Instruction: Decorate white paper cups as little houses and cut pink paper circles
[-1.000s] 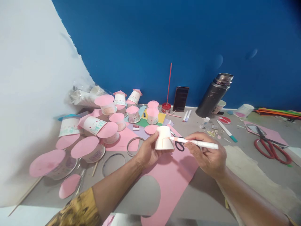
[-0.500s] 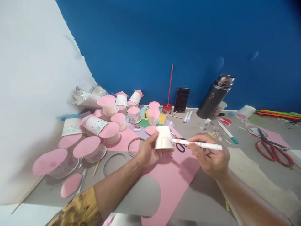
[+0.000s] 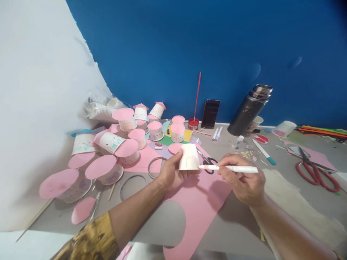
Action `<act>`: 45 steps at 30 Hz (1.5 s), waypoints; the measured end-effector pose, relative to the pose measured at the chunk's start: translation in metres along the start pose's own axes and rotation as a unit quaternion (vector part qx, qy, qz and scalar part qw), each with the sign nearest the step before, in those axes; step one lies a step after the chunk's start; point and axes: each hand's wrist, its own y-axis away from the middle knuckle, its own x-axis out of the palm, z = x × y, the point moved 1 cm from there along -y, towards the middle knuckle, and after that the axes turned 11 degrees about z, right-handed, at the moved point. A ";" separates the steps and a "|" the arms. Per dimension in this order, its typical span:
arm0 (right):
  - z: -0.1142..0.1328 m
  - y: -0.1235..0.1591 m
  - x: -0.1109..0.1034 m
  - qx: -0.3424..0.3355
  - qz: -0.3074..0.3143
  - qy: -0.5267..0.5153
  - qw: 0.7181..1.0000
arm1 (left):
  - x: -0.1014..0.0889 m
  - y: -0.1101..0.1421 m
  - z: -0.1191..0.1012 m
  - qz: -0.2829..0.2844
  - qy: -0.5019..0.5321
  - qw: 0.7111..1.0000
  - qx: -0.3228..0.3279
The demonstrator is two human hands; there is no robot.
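Note:
My left hand (image 3: 171,170) is closed around a white paper cup (image 3: 189,155), held upside down with its wide rim at the bottom. A faint peach outline, arched at the top, shows on the cup's side. Between the fingers and thumb of my right hand (image 3: 242,178) is a white marker (image 3: 238,168) with a peach tip, lying nearly level. Its tip points left, at the lower right edge of the cup; whether it touches I cannot tell. Below both hands lies a pink sheet of paper (image 3: 200,202) with a round piece cut out. Behind the marker lie black-handled scissors (image 3: 208,160).
Several decorated cups with pink paper tops (image 3: 104,168) crowd the left side. A dark flask (image 3: 248,112) and a phone (image 3: 210,113) stand by the blue wall. Red-handled scissors (image 3: 316,173) and a teal-tipped marker (image 3: 264,151) lie to the right.
The marker's tip has moved slightly down and away from the middle of the cup's right side toward its lower rim. My left hand and the cup have hardly moved.

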 end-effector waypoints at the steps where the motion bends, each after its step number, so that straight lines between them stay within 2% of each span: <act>1: 0.000 0.000 0.000 0.002 -0.002 0.002 1.000 | 0.000 0.000 0.000 0.002 0.000 1.000 0.001; 5: 0.001 -0.001 0.000 0.004 -0.010 0.007 1.000 | 0.001 0.001 0.000 0.009 -0.009 1.000 0.004; 10: 0.001 0.001 0.000 0.008 0.011 -0.015 1.000 | 0.006 0.003 -0.001 -0.015 -0.012 1.000 0.007; 13: 0.000 0.001 0.000 0.019 -0.002 -0.017 1.000 | 0.007 0.003 -0.002 -0.019 -0.015 1.000 0.007; 18: 0.001 0.001 0.000 0.025 0.004 -0.022 0.999 | 0.004 0.002 -0.002 -0.008 -0.009 1.000 0.007; 24: 0.001 0.000 0.002 0.035 -0.049 0.002 0.998 | 0.002 0.002 0.000 0.006 -0.032 0.999 0.000; 39: 0.002 -0.001 0.004 0.019 -0.038 0.011 0.999 | -0.004 0.000 0.006 0.045 -0.048 0.997 0.050; 45: 0.004 -0.002 0.002 0.000 -0.016 0.013 1.000 | -0.006 -0.001 0.006 0.065 -0.057 0.994 0.065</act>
